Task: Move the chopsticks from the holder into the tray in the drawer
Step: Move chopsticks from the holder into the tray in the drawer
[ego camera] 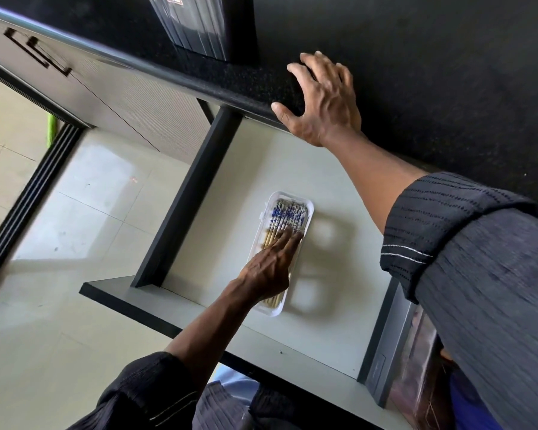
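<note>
A white oblong tray (308, 212) lies inside the open drawer (230, 187). Several wooden chopsticks with blue-and-white patterned tops (284, 215) lie side by side in it. My left hand (269, 268) rests flat on the chopsticks, fingers stretched out and pressing on their middle, hiding the lower part of the bundle. My right hand (320, 100) is spread on the front edge of the black countertop (416, 72), fingers apart, holding nothing. A dark ribbed holder (199, 26) stands on the counter at the top of the view; its inside is hidden.
The drawer has dark side rails (187, 197) and a grey front panel (199, 308) sticking out toward me. Pale cabinet fronts (131, 97) lie left of it, over a tiled floor (75, 212). A metal side runner (382, 346) is at the drawer's right.
</note>
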